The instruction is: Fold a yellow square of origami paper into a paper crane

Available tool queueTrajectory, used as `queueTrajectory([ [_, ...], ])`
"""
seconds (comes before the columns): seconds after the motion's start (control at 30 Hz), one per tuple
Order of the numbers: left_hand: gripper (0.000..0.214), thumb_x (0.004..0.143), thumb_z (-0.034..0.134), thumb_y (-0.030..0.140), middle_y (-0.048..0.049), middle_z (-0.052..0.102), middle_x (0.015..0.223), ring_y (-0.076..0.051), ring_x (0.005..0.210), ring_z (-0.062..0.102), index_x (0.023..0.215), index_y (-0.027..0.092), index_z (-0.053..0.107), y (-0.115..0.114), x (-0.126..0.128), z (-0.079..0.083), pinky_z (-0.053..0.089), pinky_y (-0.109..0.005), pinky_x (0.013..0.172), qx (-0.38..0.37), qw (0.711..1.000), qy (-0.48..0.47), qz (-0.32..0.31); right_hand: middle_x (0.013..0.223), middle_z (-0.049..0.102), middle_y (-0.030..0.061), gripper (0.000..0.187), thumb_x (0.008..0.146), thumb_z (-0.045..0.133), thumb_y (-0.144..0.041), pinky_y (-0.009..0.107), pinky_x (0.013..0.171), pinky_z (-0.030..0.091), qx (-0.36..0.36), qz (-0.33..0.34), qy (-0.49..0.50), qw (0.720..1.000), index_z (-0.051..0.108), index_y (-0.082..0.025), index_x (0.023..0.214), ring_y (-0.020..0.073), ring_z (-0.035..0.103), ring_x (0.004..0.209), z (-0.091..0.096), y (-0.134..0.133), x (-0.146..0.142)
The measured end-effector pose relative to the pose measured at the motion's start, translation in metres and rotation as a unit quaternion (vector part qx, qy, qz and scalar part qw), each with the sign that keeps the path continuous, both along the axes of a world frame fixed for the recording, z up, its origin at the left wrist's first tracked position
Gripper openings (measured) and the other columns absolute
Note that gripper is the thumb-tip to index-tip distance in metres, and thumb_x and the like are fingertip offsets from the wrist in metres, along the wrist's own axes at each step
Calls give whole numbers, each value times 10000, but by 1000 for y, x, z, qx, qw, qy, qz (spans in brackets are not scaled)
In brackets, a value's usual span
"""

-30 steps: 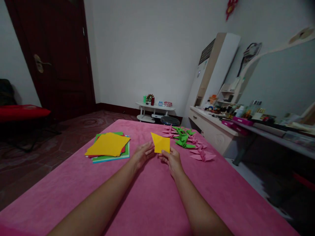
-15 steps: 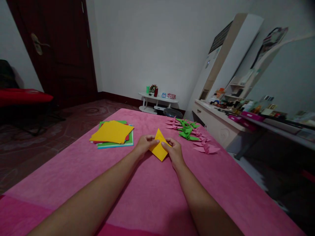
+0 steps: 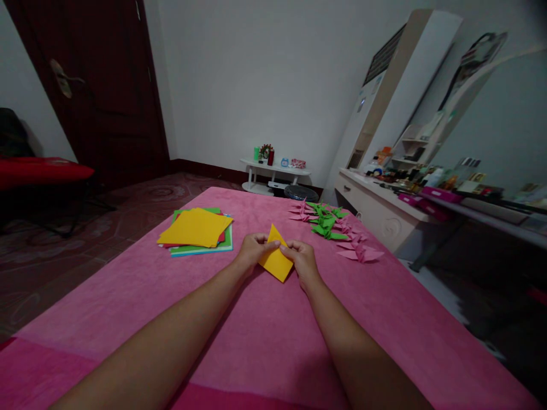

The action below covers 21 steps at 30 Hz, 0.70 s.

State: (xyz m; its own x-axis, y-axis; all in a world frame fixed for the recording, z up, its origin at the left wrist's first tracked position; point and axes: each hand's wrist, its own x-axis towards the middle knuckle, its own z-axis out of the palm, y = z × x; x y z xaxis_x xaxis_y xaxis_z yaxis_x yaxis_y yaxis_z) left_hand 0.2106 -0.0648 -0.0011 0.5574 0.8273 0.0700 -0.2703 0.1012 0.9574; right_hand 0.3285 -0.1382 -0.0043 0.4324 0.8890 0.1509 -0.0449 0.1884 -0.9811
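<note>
left grip [image 3: 251,252], right grip [image 3: 305,261] (thumbs close): each a pinch on folded yellow paper [image 3: 277,266]

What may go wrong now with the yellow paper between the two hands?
The left hand and right hand both grip the yellow paper; uneven pressure might crease it askew. The folded green figures and pink figures lie to the right of the right hand, so a wide sweep might disturb them.
</note>
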Motion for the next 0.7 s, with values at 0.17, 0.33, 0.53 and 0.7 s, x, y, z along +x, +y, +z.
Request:
queueTrajectory([
  [0.17,304,549,773,366,-36,641,577,-143,486,574,637,113,630,-2,3,-4,397,-229,465,45,998,-2,54,537,570,-20,203,648,647,-346,224,482,358,6,-11,-65,998,615,-148,615,113,489,481,-5,1,1],
  [0.33,272,604,727,360,-7,586,534,-111,463,518,593,117,605,0,4,-6,333,-201,436,84,993,15,75,548,545,-21,197,685,600,-334,222,483,345,13,-21,-84,996,590,-153,608,114,473,496,-4,1,-2],
  [0.53,368,691,646,460,12,520,497,-83,428,441,565,121,574,4,4,-6,269,-195,407,91,993,18,74,546,508,-25,217,725,565,-336,218,479,317,16,-62,-161,985,592,-158,605,114,444,518,-4,0,-4],
  [0.7,433,702,631,524,-22,575,536,-98,462,495,570,114,586,0,0,0,332,-205,440,50,999,-1,19,517,482,-23,259,732,537,-369,218,461,299,9,-121,-187,975,561,-169,568,124,438,521,-9,1,1],
])
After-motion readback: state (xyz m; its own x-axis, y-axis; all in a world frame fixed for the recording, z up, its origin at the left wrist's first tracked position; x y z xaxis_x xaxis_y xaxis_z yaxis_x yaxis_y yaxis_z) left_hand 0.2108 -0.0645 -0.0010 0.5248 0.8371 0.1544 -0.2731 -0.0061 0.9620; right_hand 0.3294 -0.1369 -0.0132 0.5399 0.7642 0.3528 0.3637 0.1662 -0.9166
